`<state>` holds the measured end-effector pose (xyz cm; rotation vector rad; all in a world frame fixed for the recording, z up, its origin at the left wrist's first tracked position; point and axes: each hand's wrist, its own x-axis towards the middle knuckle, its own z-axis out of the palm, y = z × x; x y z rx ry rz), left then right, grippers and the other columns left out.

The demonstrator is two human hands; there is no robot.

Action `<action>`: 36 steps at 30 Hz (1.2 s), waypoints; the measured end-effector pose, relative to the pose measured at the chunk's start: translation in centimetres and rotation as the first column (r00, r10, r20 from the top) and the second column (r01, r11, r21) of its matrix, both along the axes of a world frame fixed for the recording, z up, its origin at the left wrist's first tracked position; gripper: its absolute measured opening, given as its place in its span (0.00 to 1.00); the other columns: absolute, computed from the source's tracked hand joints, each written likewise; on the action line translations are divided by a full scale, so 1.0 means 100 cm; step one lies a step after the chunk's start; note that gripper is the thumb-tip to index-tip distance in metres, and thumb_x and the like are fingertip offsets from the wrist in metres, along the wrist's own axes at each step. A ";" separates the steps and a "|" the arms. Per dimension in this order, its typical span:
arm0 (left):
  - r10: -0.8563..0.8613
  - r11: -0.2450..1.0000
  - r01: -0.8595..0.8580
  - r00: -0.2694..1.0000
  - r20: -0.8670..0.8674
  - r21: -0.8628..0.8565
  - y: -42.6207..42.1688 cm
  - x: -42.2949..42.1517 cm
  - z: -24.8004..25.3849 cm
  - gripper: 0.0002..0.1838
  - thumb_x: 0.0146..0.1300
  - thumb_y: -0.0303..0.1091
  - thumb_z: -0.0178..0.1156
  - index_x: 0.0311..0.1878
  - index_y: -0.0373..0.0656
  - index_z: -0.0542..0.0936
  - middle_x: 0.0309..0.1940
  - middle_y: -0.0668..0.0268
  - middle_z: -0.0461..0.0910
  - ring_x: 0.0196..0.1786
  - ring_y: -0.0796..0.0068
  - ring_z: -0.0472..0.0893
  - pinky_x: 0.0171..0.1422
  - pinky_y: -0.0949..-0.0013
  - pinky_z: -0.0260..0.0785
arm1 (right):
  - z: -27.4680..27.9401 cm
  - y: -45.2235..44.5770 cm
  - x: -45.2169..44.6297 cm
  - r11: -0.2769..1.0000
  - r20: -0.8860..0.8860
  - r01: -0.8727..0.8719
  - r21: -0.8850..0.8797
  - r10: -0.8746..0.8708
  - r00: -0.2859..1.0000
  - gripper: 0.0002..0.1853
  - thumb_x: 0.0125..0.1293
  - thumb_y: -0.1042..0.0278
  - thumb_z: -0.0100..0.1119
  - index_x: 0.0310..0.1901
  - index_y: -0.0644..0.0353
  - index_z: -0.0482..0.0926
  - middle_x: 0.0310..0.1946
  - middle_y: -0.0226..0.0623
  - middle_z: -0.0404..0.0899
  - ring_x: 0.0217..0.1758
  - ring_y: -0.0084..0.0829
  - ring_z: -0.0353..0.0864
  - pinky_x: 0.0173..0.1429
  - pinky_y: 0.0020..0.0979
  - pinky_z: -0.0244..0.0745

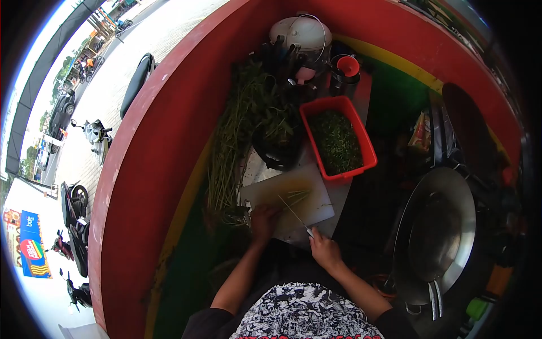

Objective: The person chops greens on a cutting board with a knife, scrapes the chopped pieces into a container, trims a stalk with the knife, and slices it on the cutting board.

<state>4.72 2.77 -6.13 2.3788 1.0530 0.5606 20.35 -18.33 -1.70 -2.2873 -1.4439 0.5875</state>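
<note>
My right hand [324,248] grips the handle of a knife [293,213], whose thin blade slants up and left across a white cutting board [319,210]. A few green stalks [297,196] lie on the stained middle of the board, close to the blade. At the board's near left edge, my left hand [264,219] rests with its fingers curled together. What those fingers hold, if anything, is too dark to make out. Left of the board lies a large pile of long leafy greens [226,152]. Beyond it, a red plastic tub [370,160] contains finely chopped greens [337,141].
A black bag [276,152] sits behind the board. Farther back are a lidded white pail [305,31] and a red cup [348,66]. A large wok [435,243] stands to the right. A red curved wall [152,130] borders the left, with parked motorbikes [96,138] outside.
</note>
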 end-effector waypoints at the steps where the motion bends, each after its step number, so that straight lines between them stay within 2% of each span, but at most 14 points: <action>1: 0.002 1.000 -0.002 1.000 0.000 -0.002 0.000 -0.001 -0.002 0.10 0.58 0.38 0.70 0.43 0.53 0.91 0.42 0.64 0.85 0.54 0.56 0.80 0.60 0.53 0.70 | 0.000 0.000 0.000 1.000 -0.003 0.001 -0.009 -0.001 1.000 0.22 0.76 0.58 0.57 0.65 0.60 0.74 0.32 0.54 0.86 0.32 0.58 0.88 0.35 0.53 0.85; 10: 0.006 1.000 -0.006 1.000 -0.017 0.022 -0.004 -0.001 0.006 0.09 0.59 0.39 0.70 0.43 0.52 0.91 0.43 0.66 0.86 0.54 0.57 0.80 0.61 0.53 0.69 | -0.017 0.020 -0.004 0.999 -0.049 0.029 0.029 -0.028 0.998 0.22 0.76 0.60 0.56 0.67 0.60 0.72 0.31 0.55 0.85 0.33 0.60 0.87 0.36 0.56 0.84; 16: 0.029 0.999 -0.029 0.999 -0.015 0.045 0.000 0.017 0.002 0.10 0.59 0.40 0.71 0.43 0.52 0.91 0.42 0.66 0.86 0.56 0.57 0.79 0.63 0.54 0.68 | -0.009 0.017 0.002 0.997 0.011 0.050 0.062 -0.051 0.999 0.22 0.77 0.59 0.57 0.66 0.62 0.72 0.29 0.56 0.84 0.32 0.59 0.87 0.35 0.54 0.84; 21: 0.053 0.995 -0.058 0.997 0.057 0.086 0.003 0.029 0.012 0.16 0.59 0.44 0.72 0.47 0.46 0.86 0.47 0.61 0.83 0.58 0.53 0.77 0.64 0.52 0.67 | 0.007 0.014 -0.004 0.998 0.021 0.038 0.059 -0.040 0.999 0.22 0.77 0.59 0.57 0.65 0.63 0.73 0.31 0.56 0.85 0.32 0.58 0.87 0.34 0.53 0.84; 25: 0.135 0.979 -0.148 0.986 0.099 0.141 -0.006 0.001 0.046 0.20 0.59 0.44 0.72 0.50 0.45 0.83 0.49 0.58 0.81 0.58 0.51 0.77 0.64 0.51 0.66 | 0.003 0.010 -0.003 0.997 -0.003 0.036 0.068 -0.036 0.999 0.22 0.76 0.60 0.57 0.65 0.63 0.74 0.33 0.56 0.86 0.33 0.59 0.87 0.35 0.54 0.83; 27: 0.131 0.975 -0.106 0.984 -0.121 0.196 -0.015 -0.027 0.047 0.20 0.60 0.41 0.71 0.52 0.44 0.82 0.49 0.58 0.81 0.58 0.50 0.77 0.64 0.49 0.66 | 0.002 0.007 -0.003 0.998 -0.013 0.031 0.057 -0.030 0.999 0.22 0.76 0.60 0.58 0.65 0.62 0.75 0.34 0.56 0.86 0.33 0.59 0.87 0.35 0.54 0.83; 28: 0.134 0.974 -0.107 0.983 -0.126 0.198 -0.017 -0.035 0.044 0.20 0.60 0.41 0.71 0.52 0.44 0.82 0.49 0.58 0.81 0.58 0.50 0.77 0.64 0.49 0.66 | 0.002 0.008 -0.004 0.999 -0.019 0.024 0.047 -0.023 1.000 0.22 0.76 0.60 0.58 0.65 0.62 0.75 0.34 0.56 0.86 0.33 0.59 0.87 0.35 0.54 0.83; 30: 0.054 0.998 -0.042 0.972 -0.227 0.056 -0.020 -0.047 0.038 0.16 0.62 0.36 0.66 0.53 0.44 0.81 0.50 0.58 0.81 0.59 0.50 0.77 0.65 0.48 0.66 | 0.001 0.007 -0.004 0.999 -0.037 0.016 0.046 -0.015 0.999 0.22 0.76 0.60 0.58 0.65 0.61 0.75 0.34 0.56 0.86 0.34 0.59 0.87 0.36 0.54 0.83; 35: 0.011 0.998 0.001 0.976 -0.219 0.056 -0.013 -0.042 0.018 0.14 0.63 0.30 0.59 0.52 0.43 0.82 0.49 0.55 0.81 0.57 0.49 0.79 0.63 0.48 0.69 | 0.002 0.008 -0.005 0.999 -0.046 0.003 0.053 0.000 0.999 0.19 0.76 0.60 0.57 0.62 0.62 0.76 0.33 0.55 0.86 0.34 0.59 0.87 0.36 0.55 0.83; 36: -0.007 0.999 0.017 0.978 -0.207 0.049 -0.011 -0.039 0.019 0.14 0.63 0.29 0.57 0.51 0.43 0.82 0.49 0.55 0.81 0.56 0.49 0.79 0.62 0.49 0.70 | 0.004 0.010 -0.005 0.996 -0.108 0.060 0.064 -0.053 0.993 0.19 0.75 0.59 0.59 0.59 0.62 0.77 0.33 0.55 0.86 0.34 0.58 0.87 0.36 0.55 0.82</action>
